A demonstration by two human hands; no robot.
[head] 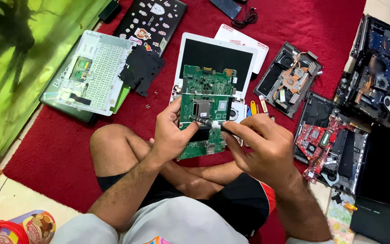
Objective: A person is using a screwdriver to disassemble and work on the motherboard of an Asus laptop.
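Red carpet fills most of my view, spread over pale floor tiles, and I sit on it with legs crossed. Along its far left edge runs a green glass tank. Opened laptops ring me: a white keyboard deck lying face down to my left, a black lid covered in stickers above it, a white-framed screen panel straight ahead, and dark chassis with copper heat pipes to my right. Nearer my right knee lies a red circuit board in another open case.

Between my hands, raised over my lap and in front of the white panel, is the green motherboard, standing roughly upright and facing me. My left hand is clamped on its left edge, thumb across the front. My right hand has its fingers pinched together on a slim black screwdriver, whose tip rests against the board's middle.
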